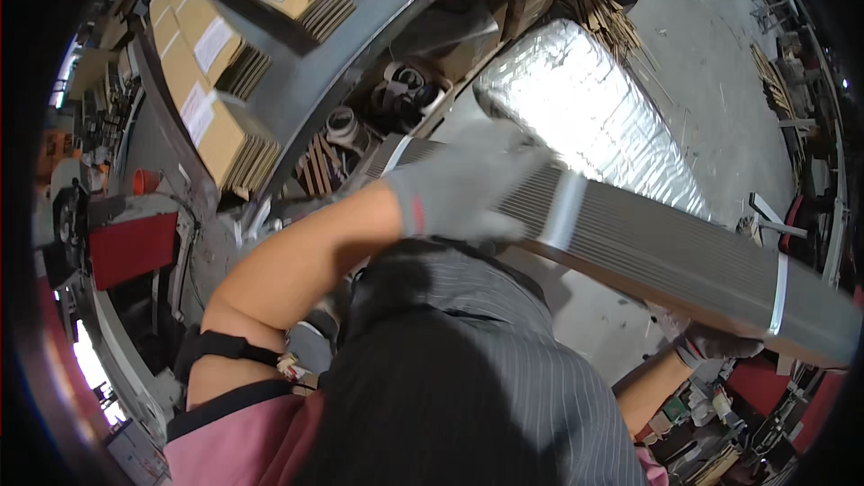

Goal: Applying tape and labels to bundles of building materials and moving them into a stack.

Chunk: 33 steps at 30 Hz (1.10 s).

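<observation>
A long grey-brown bundle of stacked strips (666, 234), tied with whitish straps, lies slantwise in front of my body from upper left to lower right. My left hand (468, 184), in a grey glove with a red mark at the cuff, reaches across the bundle left of its middle strap (564, 209). Its thumb is on the near side and its fingers toward the far side, smeared by motion. Under the right part of the bundle, close to the right strap (779, 295), my gloved right hand (720, 342) supports it. The bundle partly hides that hand's fingers.
Beyond the bundle stands a block wrapped in shiny silver foil (585, 99). At upper left, a metal table (360, 36) carries strapped cardboard stacks (211, 45) with white labels. Tape rolls (405, 85) sit in a bin below its edge. A red panel (133, 250) is at far left.
</observation>
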Available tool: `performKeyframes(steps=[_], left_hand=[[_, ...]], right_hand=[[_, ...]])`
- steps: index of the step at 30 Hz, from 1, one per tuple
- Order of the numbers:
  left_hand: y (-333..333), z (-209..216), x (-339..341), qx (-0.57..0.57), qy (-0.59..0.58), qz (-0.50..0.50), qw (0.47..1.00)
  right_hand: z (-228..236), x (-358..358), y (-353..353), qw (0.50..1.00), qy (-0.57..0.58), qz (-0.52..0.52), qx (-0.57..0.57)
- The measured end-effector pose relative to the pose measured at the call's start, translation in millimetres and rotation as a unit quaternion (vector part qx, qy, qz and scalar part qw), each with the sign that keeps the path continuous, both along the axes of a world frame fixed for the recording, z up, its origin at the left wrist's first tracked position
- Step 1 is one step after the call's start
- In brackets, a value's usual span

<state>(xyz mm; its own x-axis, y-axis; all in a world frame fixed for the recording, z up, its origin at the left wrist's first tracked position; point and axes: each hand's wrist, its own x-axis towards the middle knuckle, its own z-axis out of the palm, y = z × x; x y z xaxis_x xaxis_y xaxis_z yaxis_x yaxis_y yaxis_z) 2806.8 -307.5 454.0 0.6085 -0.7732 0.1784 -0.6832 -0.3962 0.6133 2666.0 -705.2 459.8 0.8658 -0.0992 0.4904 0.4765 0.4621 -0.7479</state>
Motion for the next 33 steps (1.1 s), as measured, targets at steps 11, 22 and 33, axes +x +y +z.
performKeyframes(steps=[11, 22, 33], left_hand=[[2.9, -32.1, -150.4, -0.199, 0.232, 0.106, 0.946], [19.2, -110.2, -217.5, -0.242, 0.306, 0.205, 0.898], [5.6, -120.3, -220.5, -0.410, 0.531, 0.274, 0.690]], right_hand=[[-70.6, -40.4, 204.4, 0.839, 0.196, 0.075, -0.502], [-108.3, -63.3, 230.9, 0.800, 0.220, 0.073, -0.553], [-125.9, -85.6, 212.0, 0.814, 0.195, 0.077, -0.541]])
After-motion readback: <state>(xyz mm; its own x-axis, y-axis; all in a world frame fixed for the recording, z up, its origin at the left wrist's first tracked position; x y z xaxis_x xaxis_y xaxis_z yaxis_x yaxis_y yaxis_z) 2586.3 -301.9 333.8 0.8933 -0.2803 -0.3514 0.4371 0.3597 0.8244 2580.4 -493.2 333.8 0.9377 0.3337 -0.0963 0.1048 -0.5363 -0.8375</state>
